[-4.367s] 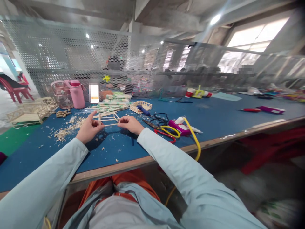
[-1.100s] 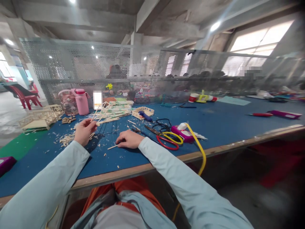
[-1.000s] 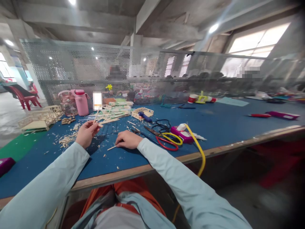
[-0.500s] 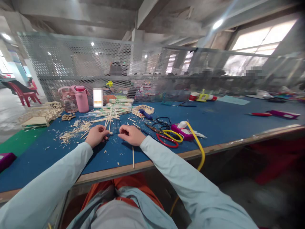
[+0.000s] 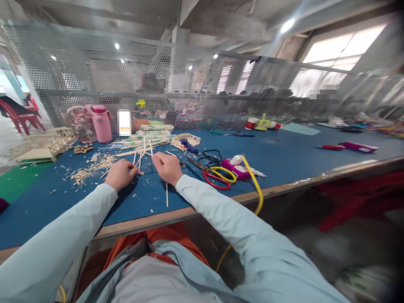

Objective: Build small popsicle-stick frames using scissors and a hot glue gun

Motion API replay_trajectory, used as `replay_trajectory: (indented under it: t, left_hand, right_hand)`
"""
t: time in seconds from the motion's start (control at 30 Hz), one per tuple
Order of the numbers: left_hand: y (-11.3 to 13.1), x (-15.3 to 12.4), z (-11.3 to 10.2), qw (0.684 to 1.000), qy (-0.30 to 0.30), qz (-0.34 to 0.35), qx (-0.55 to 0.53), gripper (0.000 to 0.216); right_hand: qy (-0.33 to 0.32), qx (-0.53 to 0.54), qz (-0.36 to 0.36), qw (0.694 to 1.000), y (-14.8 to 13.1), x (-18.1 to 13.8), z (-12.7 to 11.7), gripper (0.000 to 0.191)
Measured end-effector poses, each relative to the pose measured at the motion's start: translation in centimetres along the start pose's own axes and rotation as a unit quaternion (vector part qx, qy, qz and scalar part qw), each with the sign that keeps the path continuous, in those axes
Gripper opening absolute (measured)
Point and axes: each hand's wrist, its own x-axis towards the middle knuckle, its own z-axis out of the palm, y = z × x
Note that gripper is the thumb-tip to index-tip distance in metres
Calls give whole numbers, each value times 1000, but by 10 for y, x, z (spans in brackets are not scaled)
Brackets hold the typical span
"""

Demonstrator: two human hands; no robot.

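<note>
A small frame of thin wooden sticks (image 5: 144,146) stands tilted above the blue table top, its sticks meeting in a peak. My left hand (image 5: 121,173) is closed, pinching the frame's lower left part between thumb and fingers. From the other side my right hand (image 5: 168,167) is closed with its fingertips on the right-hand stick of the frame; the grip itself is partly hidden. A loose wooden stick (image 5: 167,195) lies below the right hand. Beside the left hand is a heap of wood chips (image 5: 83,172).
Scissors (image 5: 226,174), a purple box (image 5: 241,171) with a yellow hose (image 5: 259,195), and a blue tool (image 5: 189,145) lie to the right. Finished-looking stick models (image 5: 38,147), a pink bottle (image 5: 102,126) and stick bundles (image 5: 151,136) stand farther back, before a perforated metal screen (image 5: 110,80).
My right hand has moved forward and left from the table to the stick frame, its fingers now meeting it. My left hand keeps its hold. The whole view has shifted slightly.
</note>
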Motion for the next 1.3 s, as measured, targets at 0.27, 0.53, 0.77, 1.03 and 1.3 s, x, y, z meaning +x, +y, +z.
replay_trajectory:
  t: [0.27, 0.53, 0.77, 1.03, 1.3]
  left_hand:
    - [2, -3, -2, 991, -104, -21, -77, 30]
    - [3, -11, -5, 989, -4, -83, -121, 56]
    - [16, 8, -33, 937, 204, -69, -274, 58]
    - [0, 35, -16, 905, 247, -79, -338, 36]
    - [-1, 8, -13, 949, 25, 20, -315, 60]
  right_hand:
    - [-379, 85, -164, 907, 22, -17, -44, 21]
    - [-435, -22, -157, 886, 7, -13, -45, 11]
    - [-385, -51, -170, 906, -7, -27, -35, 14]
    - [-205, 272, -38, 939, 7, 13, -31, 2]
    - [-13, 469, 135, 873, 22, 42, 12, 8]
